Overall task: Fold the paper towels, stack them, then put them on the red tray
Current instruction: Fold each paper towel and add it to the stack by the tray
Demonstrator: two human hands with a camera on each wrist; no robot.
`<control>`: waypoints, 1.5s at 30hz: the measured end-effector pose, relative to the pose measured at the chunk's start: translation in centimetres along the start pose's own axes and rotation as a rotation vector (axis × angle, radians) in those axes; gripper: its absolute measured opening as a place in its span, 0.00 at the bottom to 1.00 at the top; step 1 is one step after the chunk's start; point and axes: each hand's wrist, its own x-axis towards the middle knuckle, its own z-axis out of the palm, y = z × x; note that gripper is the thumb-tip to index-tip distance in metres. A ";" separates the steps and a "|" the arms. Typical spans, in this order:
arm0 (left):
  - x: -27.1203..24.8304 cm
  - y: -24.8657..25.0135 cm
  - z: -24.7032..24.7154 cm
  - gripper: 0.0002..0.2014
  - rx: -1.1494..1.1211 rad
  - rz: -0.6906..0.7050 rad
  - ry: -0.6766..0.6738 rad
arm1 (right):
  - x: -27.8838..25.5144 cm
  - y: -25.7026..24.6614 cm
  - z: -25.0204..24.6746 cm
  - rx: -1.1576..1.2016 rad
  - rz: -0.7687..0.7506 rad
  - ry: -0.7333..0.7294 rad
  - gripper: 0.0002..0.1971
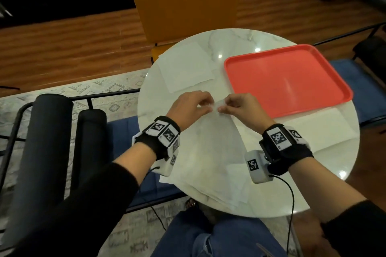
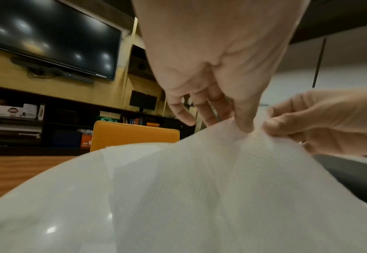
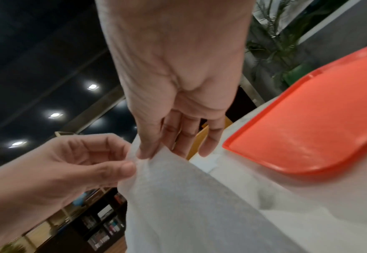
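Observation:
A white paper towel [image 1: 208, 152] rises off the round marble table [image 1: 240, 39], lifted by its far corner. My left hand [image 1: 194, 106] and right hand [image 1: 234, 106] pinch that corner side by side, thumb against forefinger. The left wrist view shows the towel [image 2: 221, 179] peaking under the left hand [image 2: 241, 126]; the right wrist view shows the towel [image 3: 178, 196] under the right hand [image 3: 148, 154]. The red tray [image 1: 288, 79] lies at the right with nothing on it. A second towel [image 1: 186, 67] lies flat at the far left, a third [image 1: 321, 129] at the right.
An orange chair [image 1: 186, 4] stands behind the table. Black padded seats [image 1: 41, 142] are at my left. A cable [image 1: 292, 194] hangs from my right wrist unit over the table's near edge. The lifted towel's near end overhangs that edge.

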 end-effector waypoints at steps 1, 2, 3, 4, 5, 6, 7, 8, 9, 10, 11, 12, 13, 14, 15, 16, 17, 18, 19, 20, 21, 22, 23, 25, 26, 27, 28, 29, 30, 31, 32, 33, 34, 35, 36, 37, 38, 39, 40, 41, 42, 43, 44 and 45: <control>0.5 -0.1 0.5 0.05 -0.005 -0.027 -0.003 | -0.1 0.6 0.0 0.007 0.030 0.004 0.04; 0.9 -0.3 1.0 0.04 0.006 -0.063 -0.005 | -0.2 1.2 0.0 0.002 0.060 0.004 0.03; 1.1 -0.5 1.3 0.04 0.038 -0.099 -0.007 | -0.2 2.0 0.1 -0.012 0.090 0.001 0.04; 1.4 -0.8 1.7 0.05 0.086 -0.129 -0.011 | -0.2 2.9 0.1 -0.044 0.120 -0.008 0.05; 1.6 -1.1 2.0 0.07 0.137 -0.151 -0.019 | -0.2 3.7 0.1 -0.091 0.149 -0.021 0.05; 1.8 -1.3 2.4 0.08 0.179 -0.160 -0.030 | -0.2 4.5 0.0 -0.143 0.175 -0.033 0.07; 2.1 -1.5 2.7 0.09 0.217 -0.158 -0.040 | -0.2 5.1 0.0 -0.181 0.200 -0.040 0.08; 2.3 -1.5 3.0 0.10 0.251 -0.149 -0.044 | -0.2 5.7 0.0 -0.195 0.221 -0.043 0.09; 2.6 -1.5 3.2 0.11 0.277 -0.139 -0.043 | -0.3 6.2 0.1 -0.196 0.238 -0.044 0.10; 2.8 -1.5 3.4 0.12 0.296 -0.127 -0.038 | -0.4 6.6 0.1 -0.202 0.253 -0.044 0.11; 3.0 -1.5 3.6 0.12 0.313 -0.115 -0.030 | -0.5 6.9 0.1 -0.216 0.266 -0.045 0.12; 3.2 -1.5 3.8 0.12 0.330 -0.100 -0.023 | -0.5 7.2 0.1 -0.231 0.277 -0.049 0.13; 3.4 -1.5 4.0 0.12 0.342 -0.084 -0.020 | -0.6 7.4 0.0 -0.243 0.287 -0.052 0.14; 3.5 -1.5 4.2 0.12 0.351 -0.069 -0.019 | -0.6 7.5 0.0 -0.250 0.294 -0.056 0.14; 3.6 -1.6 4.4 0.12 0.361 -0.056 -0.017 | -0.7 7.6 0.0 -0.254 0.298 -0.060 0.14; 3.7 -1.7 4.5 0.12 0.372 -0.048 -0.012 | -0.7 7.7 -0.1 -0.257 0.298 -0.062 0.14; 3.8 -1.9 4.6 0.12 0.383 -0.043 -0.003 | -0.8 7.7 -0.1 -0.258 0.299 -0.062 0.14; 3.8 -2.1 4.8 0.12 0.393 -0.043 0.009 | -0.8 7.8 -0.1 -0.260 0.301 -0.060 0.14; 3.8 -2.2 4.9 0.12 0.400 -0.045 0.020 | -0.9 7.8 -0.1 -0.260 0.304 -0.058 0.14; 3.8 -2.3 5.0 0.12 0.405 -0.046 0.029 | -0.9 7.8 -0.1 -0.255 0.305 -0.056 0.14; 3.7 -2.4 5.2 0.12 0.408 -0.045 0.038 | -0.9 7.8 -0.1 -0.245 0.308 -0.055 0.14; 3.7 -2.5 5.3 0.12 0.410 -0.043 0.048 | -1.0 7.8 -0.2 -0.232 0.310 -0.056 0.14; 3.7 -2.6 5.4 0.12 0.409 -0.041 0.057 | -1.1 7.8 -0.1 -0.222 0.315 -0.059 0.14; 3.7 -2.7 5.7 0.12 0.402 -0.038 0.067 | -1.2 7.7 -0.1 -0.211 0.318 -0.063 0.15; 3.7 -2.8 5.7 0.12 0.398 -0.039 0.067 | -1.2 7.7 0.0 -0.206 0.323 -0.065 0.16; 3.7 -2.8 5.8 0.12 0.397 -0.040 0.064 | -1.3 7.8 0.0 -0.200 0.331 -0.066 0.16; 3.6 -2.8 5.8 0.13 0.396 -0.039 0.062 | -1.3 7.9 0.0 -0.191 0.339 -0.066 0.17; 3.6 -2.8 5.8 0.13 0.390 -0.036 0.064 | -1.3 7.9 0.0 -0.180 0.348 -0.067 0.18; 3.5 -2.9 5.8 0.13 0.382 -0.035 0.066 | -1.4 8.0 -0.1 -0.168 0.357 -0.067 0.19; 3.5 -2.9 5.7 0.14 0.377 -0.038 0.067 | -1.5 8.1 -0.1 -0.159 0.369 -0.069 0.20; 3.5 -2.9 5.6 0.14 0.378 -0.044 0.069 | -1.6 8.2 -0.2 -0.151 0.377 -0.070 0.21; 3.4 -2.9 5.5 0.14 0.385 -0.049 0.067 | -1.7 8.2 -0.3 -0.148 0.381 -0.071 0.22; 3.3 -2.9 5.3 0.14 0.397 -0.054 0.060 | -1.8 8.2 -0.5 -0.154 0.380 -0.069 0.24; 3.1 -2.7 5.1 0.14 0.400 -0.053 0.049 | -1.8 8.1 -0.6 -0.168 0.372 -0.062 0.25; 3.0 -2.5 4.8 0.13 0.381 -0.044 0.035 | -1.8 8.0 -0.7 -0.177 0.354 -0.050 0.26; 2.8 -2.1 4.5 0.12 0.334 -0.026 0.014 | -1.7 7.6 -0.9 -0.175 0.326 -0.043 0.28; 2.6 -1.7 4.2 0.11 0.267 -0.003 -0.013 | -1.6 7.1 -1.0 -0.161 0.289 -0.039 0.31; 2.4 -1.1 3.7 0.10 0.194 0.017 -0.041 | -1.5 6.3 -1.2 -0.140 0.248 -0.047 0.33; 2.2 -0.5 3.3 0.08 0.123 0.031 -0.061 | -1.4 5.6 -1.2 -0.128 0.210 -0.073 0.33; 2.1 0.1 2.8 0.07 0.058 0.038 -0.062 | -1.2 5.0 -1.3 -0.139 0.184 -0.111 0.31; 2.0 0.5 2.1 0.06 -0.002 0.036 -0.038 | -1.1 4.7 -1.5 -0.167 0.167 -0.145 0.25; 1.8 0.9 1.3 0.05 -0.063 0.018 0.007 | -1.2 4.2 -1.8 -0.199 0.172 -0.169 0.16; 1.7 1.0 0.4 0.05 -0.121 -0.011 0.062 | -1.2 4.1 -2.1 -0.198 0.187 -0.163 0.08; 1.6 0.8 -0.6 0.05 -0.172 -0.052 0.107 | -1.5 4.0 -2.6 -0.157 0.202 -0.140 0.05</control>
